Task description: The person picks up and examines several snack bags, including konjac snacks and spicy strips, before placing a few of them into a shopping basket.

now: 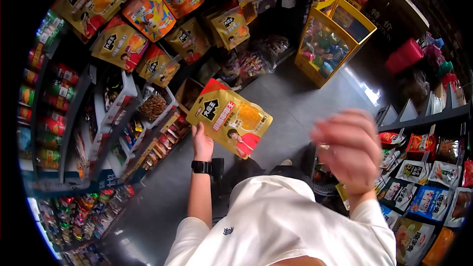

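Note:
My left hand (202, 143), with a dark watch (201, 167) on its wrist, grips a gold and red snack bag (227, 123) by its lower left edge. The bag faces up at a tilt and shows a black logo, a round yellow food picture and a person in red. Raised on the right, my right hand (349, 150) is smeared by motion. Its fingers look bent, and I see nothing in them. It is apart from the bag.
Similar gold bags (119, 43) and orange bags (149, 14) hang on the rack at upper left. White bins (156, 107) of snacks stand below. A yellow-framed display box (326, 44) stands on the grey floor (283, 103). Packets (428, 202) fill the right-hand shelves.

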Available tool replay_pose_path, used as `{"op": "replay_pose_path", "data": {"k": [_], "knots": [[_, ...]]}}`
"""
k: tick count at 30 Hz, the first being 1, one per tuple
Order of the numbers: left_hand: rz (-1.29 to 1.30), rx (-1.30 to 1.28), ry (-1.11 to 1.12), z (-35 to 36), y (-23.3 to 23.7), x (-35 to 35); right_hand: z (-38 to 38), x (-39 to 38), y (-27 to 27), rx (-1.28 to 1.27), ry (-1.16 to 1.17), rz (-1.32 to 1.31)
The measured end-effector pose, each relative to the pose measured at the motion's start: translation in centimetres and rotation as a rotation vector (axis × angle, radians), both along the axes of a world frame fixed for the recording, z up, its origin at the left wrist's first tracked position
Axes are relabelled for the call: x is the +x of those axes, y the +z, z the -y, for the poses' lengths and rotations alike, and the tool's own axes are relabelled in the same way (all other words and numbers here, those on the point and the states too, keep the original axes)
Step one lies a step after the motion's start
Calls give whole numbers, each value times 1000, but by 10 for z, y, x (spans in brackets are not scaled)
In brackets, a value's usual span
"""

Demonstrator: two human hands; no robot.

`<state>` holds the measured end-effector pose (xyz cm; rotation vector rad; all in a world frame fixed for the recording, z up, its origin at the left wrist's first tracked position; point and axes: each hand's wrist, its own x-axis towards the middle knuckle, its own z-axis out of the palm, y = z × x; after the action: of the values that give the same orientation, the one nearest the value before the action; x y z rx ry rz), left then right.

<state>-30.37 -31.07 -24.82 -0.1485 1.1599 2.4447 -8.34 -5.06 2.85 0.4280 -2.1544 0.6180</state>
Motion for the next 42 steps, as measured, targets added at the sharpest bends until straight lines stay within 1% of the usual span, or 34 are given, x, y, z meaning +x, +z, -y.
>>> {"op": "replay_pose_path", "data": {"k": [2, 3, 4, 6, 8, 11, 12, 15, 16, 19, 20, 21, 22, 24, 25, 27, 28, 29, 31, 32, 33, 34, 35, 37, 39, 40, 42], "knots": [[-29, -22, 0, 12, 10, -22, 29, -5, 39, 108, 41, -309], [-60, -29, -18, 16, 16, -32, 31, -13, 47, 126, 0, -506], [-88, -44, -12, 20, 24, -40, 34, -21, 56, 144, 20, -548], [-57, -40, -18, 36, 21, -57, 44, -39, 65, 146, 83, -480], [-83, -31, 8, 41, 24, -79, 52, -59, 66, 163, 110, -460], [-146, -56, -30, 54, 26, -99, 63, -84, 66, 153, 138, -427], [-90, -67, -17, 58, 26, -104, 65, -93, 67, 152, 153, -426], [-89, -56, 7, 67, 24, -120, 78, -116, 70, 152, 211, -430], [-61, -54, -27, 72, 28, -122, 82, -123, 70, 152, 234, -424], [-123, -10, 5, 83, 9, -136, 101, -143, 72, 127, 312, -413], [-126, -8, -69, 91, 6, -138, 108, -150, 70, 103, 344, -398], [-176, -54, -94, 97, 7, -140, 114, -157, 68, 78, 387, -366], [-130, -70, -82, 103, 2, -138, 120, -164, 66, 63, 427, -342], [-110, -117, -60, 110, 4, -140, 129, -179, 51, 2, 527, -213], [-86, -107, -45, 113, 6, -139, 129, -197, 43, -18, 540, -181], [-78, -146, -35, 121, 5, -139, 121, -236, 10, -119, 546, -9], [-110, -160, -53, 126, 0, -141, 117, -252, -11, -170, 523, 109], [-140, -169, -72, 132, -10, -143, 114, -262, -34, -211, 443, 314], [-197, -196, -82, 136, -13, -145, 105, -283, -91, -210, 307, 603], [-163, -286, -90, 136, -2, -143, 103, -290, -124, -248, 257, 692], [-124, -267, -81, 135, -1, -141, 102, -294, -156, -290, 203, 783], [-185, -290, -74, 135, -3, -142, 101, -298, -180, -413, 261, 939], [-249, -313, -69, 134, -5, -144, 103, -302, -202, -465, 275, 943], [-302, -329, -77, 129, 6, -142, 115, -310, -236, -572, 304, 942], [-363, -461, -70, 126, 16, -143, 125, -322, -245, -751, 385, 990], [-369, -426, -84, 125, 15, -146, 129, -329, -245, -884, 424, 998], [-357, -588, -92, 125, 34, -151, 122, -349, -248, -951, 489, 1010]]}}
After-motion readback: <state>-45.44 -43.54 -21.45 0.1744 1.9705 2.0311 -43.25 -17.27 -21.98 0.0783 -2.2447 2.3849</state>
